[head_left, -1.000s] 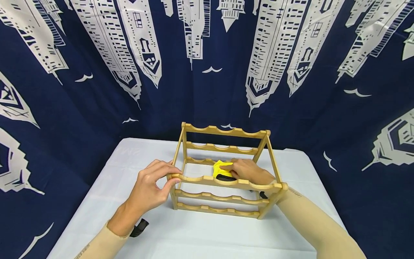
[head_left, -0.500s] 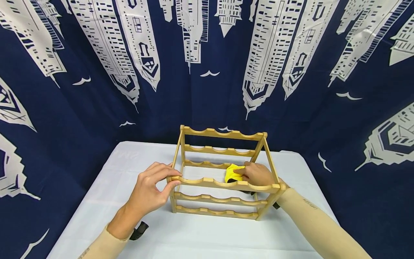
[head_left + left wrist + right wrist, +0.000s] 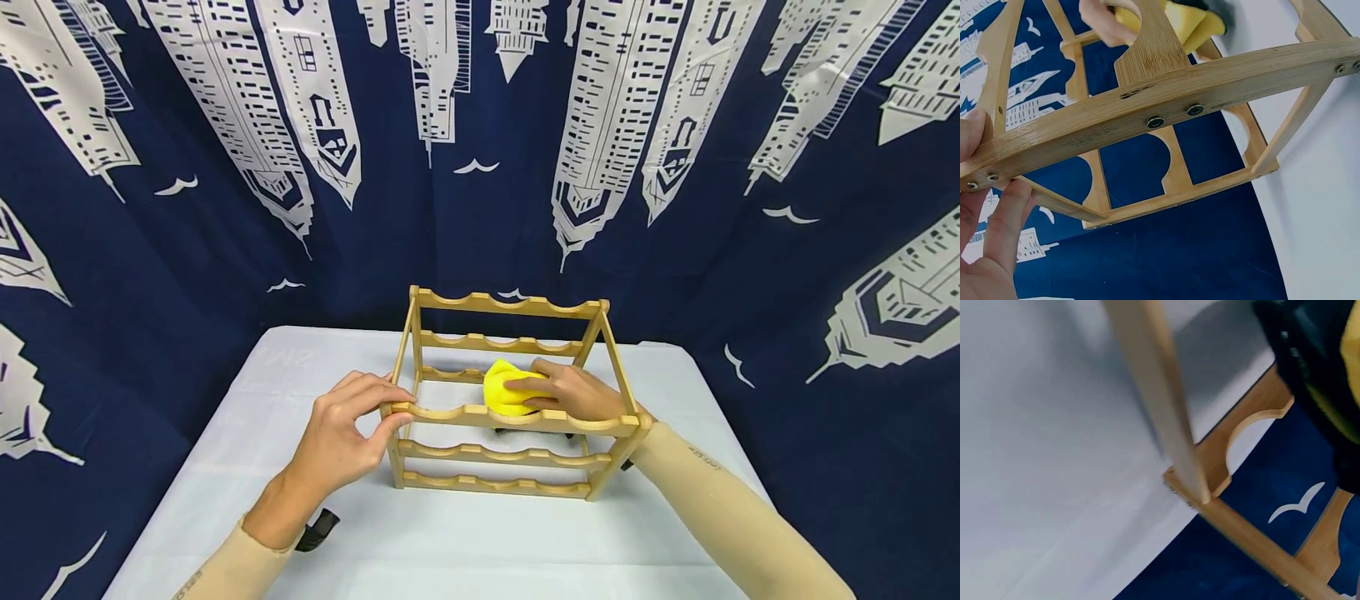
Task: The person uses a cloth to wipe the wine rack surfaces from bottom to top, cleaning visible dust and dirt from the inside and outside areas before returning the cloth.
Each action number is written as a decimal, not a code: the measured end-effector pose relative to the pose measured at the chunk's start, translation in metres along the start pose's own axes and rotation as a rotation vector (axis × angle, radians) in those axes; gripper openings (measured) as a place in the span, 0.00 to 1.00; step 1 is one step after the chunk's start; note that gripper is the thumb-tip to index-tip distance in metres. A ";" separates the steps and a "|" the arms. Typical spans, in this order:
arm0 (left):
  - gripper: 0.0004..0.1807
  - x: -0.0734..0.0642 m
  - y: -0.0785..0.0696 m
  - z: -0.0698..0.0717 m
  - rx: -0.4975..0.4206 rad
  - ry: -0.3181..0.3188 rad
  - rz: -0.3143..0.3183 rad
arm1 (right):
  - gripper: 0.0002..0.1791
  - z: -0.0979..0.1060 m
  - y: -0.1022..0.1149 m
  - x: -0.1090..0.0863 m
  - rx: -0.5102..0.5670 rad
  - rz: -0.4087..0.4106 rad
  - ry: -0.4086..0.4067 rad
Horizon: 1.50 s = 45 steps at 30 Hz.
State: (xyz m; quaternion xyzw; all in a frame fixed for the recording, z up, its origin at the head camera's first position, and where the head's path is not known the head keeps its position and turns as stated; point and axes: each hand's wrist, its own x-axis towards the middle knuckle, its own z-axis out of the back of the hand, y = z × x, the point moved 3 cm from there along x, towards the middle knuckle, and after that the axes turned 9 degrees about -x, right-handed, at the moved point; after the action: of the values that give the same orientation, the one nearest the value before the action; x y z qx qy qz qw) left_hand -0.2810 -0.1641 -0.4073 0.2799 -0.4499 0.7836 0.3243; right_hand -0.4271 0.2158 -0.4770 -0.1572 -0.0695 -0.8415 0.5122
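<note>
A wooden wine rack with scalloped rails on several levels stands on the white table. My left hand pinches its near left top corner, thumb below and fingers above; in the left wrist view the fingers meet a bamboo bar. From the right side, my right hand reaches into the rack and holds a bunched yellow cloth behind the upper front rail. A dark part hangs with the yellow in the right wrist view. The rail hides the cloth's lower edge.
White cloth covers the table. Behind it hangs a dark blue curtain printed with white buildings and birds. A black wrist strap piece shows beneath the left wrist.
My right hand has carried the yellow cloth rightward inside the rack and then back left, with more yellow now showing. The left hand keeps its place on the corner.
</note>
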 end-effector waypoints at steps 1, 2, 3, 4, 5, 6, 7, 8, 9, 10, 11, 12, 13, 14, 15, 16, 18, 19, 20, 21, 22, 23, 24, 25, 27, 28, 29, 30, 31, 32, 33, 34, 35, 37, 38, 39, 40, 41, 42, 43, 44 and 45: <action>0.13 0.000 0.000 0.001 0.003 -0.001 0.001 | 0.30 0.001 0.000 0.004 -0.008 0.018 -0.024; 0.14 0.000 0.001 0.001 0.005 -0.001 0.001 | 0.31 0.001 0.000 0.009 -0.017 0.037 -0.048; 0.14 0.000 0.001 0.002 0.006 -0.002 0.001 | 0.31 0.002 -0.001 0.013 -0.026 0.055 -0.071; 0.14 0.000 0.001 0.002 0.007 -0.003 0.004 | 0.32 0.002 -0.002 0.017 -0.039 0.070 -0.090; 0.14 0.001 0.001 0.002 0.006 -0.002 0.005 | 0.32 0.003 -0.002 0.021 -0.054 0.087 -0.108; 0.14 0.001 0.001 0.003 0.005 -0.002 0.006 | 0.32 0.003 -0.003 0.024 -0.068 0.103 -0.123; 0.14 0.001 0.001 0.003 0.002 0.000 0.007 | 0.32 0.003 -0.004 0.027 -0.082 0.118 -0.135; 0.14 0.001 0.001 0.003 0.000 0.002 0.007 | 0.32 0.003 -0.005 0.030 -0.094 0.131 -0.146; 0.14 0.001 0.001 0.002 -0.003 0.005 0.007 | 0.32 0.002 -0.005 0.032 -0.104 0.139 -0.154; 0.14 0.002 0.000 0.002 -0.006 0.008 0.008 | 0.32 0.002 -0.006 0.034 -0.111 0.143 -0.159; 0.14 0.002 0.000 0.002 -0.008 0.011 0.008 | 0.33 0.001 -0.007 0.036 -0.117 0.145 -0.162; 0.14 0.002 -0.001 0.002 -0.010 0.013 0.008 | 0.32 0.000 -0.008 0.038 -0.119 0.142 -0.160; 0.14 0.002 -0.001 0.001 -0.013 0.015 0.009 | 0.32 0.000 -0.008 0.040 -0.123 0.136 -0.153; 0.15 0.002 -0.001 0.001 -0.014 0.016 0.007 | 0.33 -0.001 -0.009 0.042 -0.125 0.129 -0.143; 0.15 0.002 -0.002 0.001 -0.016 0.017 0.007 | 0.32 -0.002 -0.009 0.044 -0.127 0.121 -0.130; 0.15 0.001 -0.002 0.000 -0.018 0.017 0.008 | 0.32 -0.003 -0.010 0.047 -0.129 0.114 -0.113; 0.16 0.002 -0.002 0.000 -0.021 0.018 0.008 | 0.32 -0.005 -0.010 0.053 -0.138 0.104 -0.086; 0.16 0.002 -0.002 0.000 -0.022 0.019 0.007 | 0.31 -0.005 -0.010 0.056 -0.151 0.099 -0.077; 0.16 0.002 -0.002 0.000 -0.024 0.019 0.006 | 0.31 -0.005 -0.010 0.058 -0.169 0.096 -0.075; 0.15 0.002 -0.002 -0.001 -0.025 0.022 0.008 | 0.31 -0.005 -0.010 0.059 -0.188 0.089 -0.074; 0.15 0.002 -0.002 -0.001 -0.025 0.024 0.006 | 0.30 -0.005 -0.010 0.061 -0.212 0.084 -0.077; 0.14 0.002 -0.003 -0.001 -0.024 0.026 0.005 | 0.30 -0.006 -0.011 0.061 -0.242 0.077 -0.083; 0.14 0.002 -0.003 -0.001 -0.023 0.027 0.005 | 0.30 -0.006 -0.011 0.062 -0.274 0.066 -0.089; 0.14 0.002 -0.003 -0.001 -0.021 0.026 0.004 | 0.29 -0.006 -0.011 0.061 -0.305 0.054 -0.095; 0.14 0.001 -0.003 -0.001 -0.018 0.023 0.004 | 0.29 -0.008 -0.012 0.060 -0.363 0.029 -0.105; 0.14 0.001 -0.003 -0.001 -0.018 0.020 0.004 | 0.29 -0.007 -0.011 0.059 -0.391 0.018 -0.113; 0.15 0.001 -0.003 0.000 -0.017 0.017 0.004 | 0.29 -0.007 -0.011 0.058 -0.414 0.006 -0.119; 0.15 0.001 -0.002 0.000 -0.016 0.013 0.005 | 0.29 -0.007 -0.011 0.057 -0.434 -0.006 -0.124; 0.15 0.001 -0.003 0.001 -0.016 0.010 0.004 | 0.29 -0.006 -0.010 0.055 -0.453 -0.020 -0.132; 0.15 0.001 -0.002 0.001 -0.017 0.008 0.005 | 0.29 -0.005 -0.010 0.053 -0.467 -0.038 -0.141; 0.15 0.001 -0.002 0.001 -0.017 0.006 0.005 | 0.30 -0.003 -0.010 0.050 -0.468 -0.059 -0.152; 0.15 0.001 -0.002 0.001 -0.019 0.005 0.003 | 0.30 -0.002 -0.010 0.047 -0.467 -0.081 -0.162; 0.15 0.001 -0.002 0.001 -0.019 0.004 0.003 | 0.31 -0.001 -0.011 0.043 -0.459 -0.102 -0.171; 0.15 0.001 -0.002 0.001 -0.021 0.004 0.005 | 0.32 0.001 -0.012 0.035 -0.438 -0.127 -0.200; 0.15 0.000 -0.001 0.001 -0.022 0.004 0.005 | 0.33 0.002 -0.013 0.032 -0.428 -0.134 -0.213; 0.15 0.000 -0.001 0.001 -0.022 0.005 0.006 | 0.34 0.003 -0.013 0.028 -0.420 -0.136 -0.225; 0.15 0.000 -0.002 0.000 -0.023 0.005 0.006 | 0.34 0.003 -0.013 0.025 -0.420 -0.135 -0.234; 0.15 0.000 -0.001 0.000 -0.022 0.005 0.007 | 0.35 0.004 -0.013 0.023 -0.421 -0.132 -0.243; 0.15 0.000 -0.001 0.000 -0.022 0.005 0.008 | 0.35 0.004 -0.012 0.020 -0.426 -0.129 -0.253; 0.15 0.000 -0.001 0.000 -0.022 0.005 0.006 | 0.36 0.004 -0.012 0.018 -0.432 -0.132 -0.261; 0.15 -0.001 -0.001 0.000 -0.021 0.006 0.006 | 0.36 0.005 -0.011 0.016 -0.438 -0.136 -0.268; 0.15 -0.001 -0.002 -0.001 -0.020 0.008 0.007 | 0.37 0.006 -0.011 0.013 -0.445 -0.138 -0.277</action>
State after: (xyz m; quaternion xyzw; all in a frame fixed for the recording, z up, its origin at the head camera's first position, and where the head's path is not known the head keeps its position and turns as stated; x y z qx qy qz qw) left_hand -0.2793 -0.1631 -0.4075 0.2720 -0.4577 0.7812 0.3259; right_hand -0.4408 0.2115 -0.4670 -0.3746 0.0373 -0.8394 0.3921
